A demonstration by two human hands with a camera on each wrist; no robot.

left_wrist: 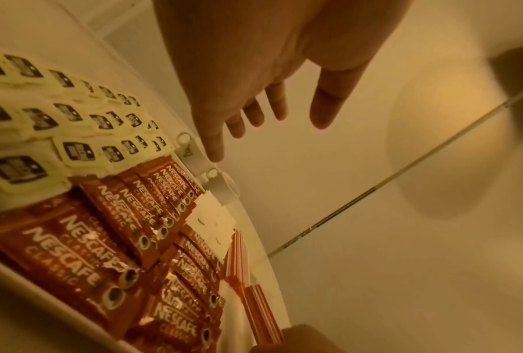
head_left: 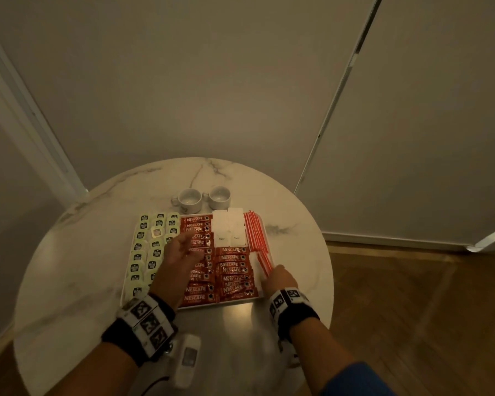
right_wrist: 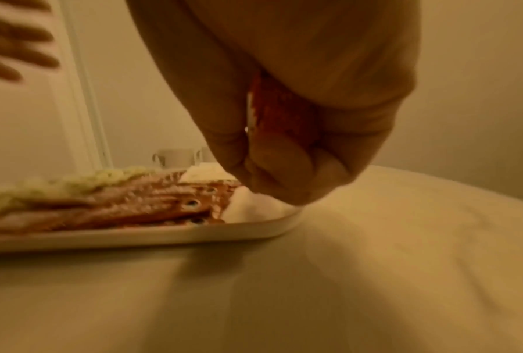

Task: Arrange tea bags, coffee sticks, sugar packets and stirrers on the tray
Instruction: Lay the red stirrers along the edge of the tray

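Note:
A white tray [head_left: 212,306] on the round table holds pale green tea bags [head_left: 143,252] at the left, red coffee sticks [head_left: 232,270] in the middle, white sugar packets [head_left: 229,227] at the back and red-and-white stirrers [head_left: 255,230] along the right. My left hand [head_left: 183,250] hovers open, fingers spread, above the coffee sticks [left_wrist: 82,241]. My right hand [head_left: 279,277] sits at the tray's near right corner, fingers curled round a bundle of stirrers [right_wrist: 272,105]. The tray rim [right_wrist: 163,236] lies just below that fist.
Two white cups [head_left: 189,199] [head_left: 220,197] stand behind the tray on the marble table [head_left: 83,252]. White walls and a door frame close in behind; wooden floor [head_left: 397,295] lies to the right of the table.

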